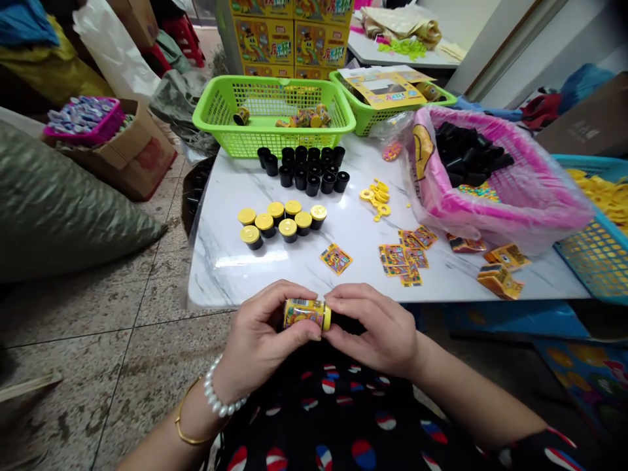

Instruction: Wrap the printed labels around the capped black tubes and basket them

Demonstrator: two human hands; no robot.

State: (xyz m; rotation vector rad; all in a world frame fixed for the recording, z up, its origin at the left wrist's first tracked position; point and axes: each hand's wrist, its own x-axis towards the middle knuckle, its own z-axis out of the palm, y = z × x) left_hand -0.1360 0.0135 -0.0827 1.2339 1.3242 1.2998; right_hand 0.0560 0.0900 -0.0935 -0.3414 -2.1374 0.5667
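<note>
My left hand [260,340] and my right hand [375,330] are both closed on a small labelled bottle [305,313] with a yellow cap, held sideways just in front of the marble table's [275,261] near edge. The left fingers wrap the bottle's body; the right fingertips pinch the capped end. On the table beyond stand several capped black bottles [282,224], several uncapped black bottles [307,169], loose yellow caps [377,196] and a scatter of yellow-orange stickers [405,255].
A green basket [220,108] with finished labelled bottles stands at the back, a second green basket [360,108] beside it. A pink basket [495,199] in plastic holds black bottles. A blue basket [596,252] of yellow caps is at right. Sacks and boxes lie left.
</note>
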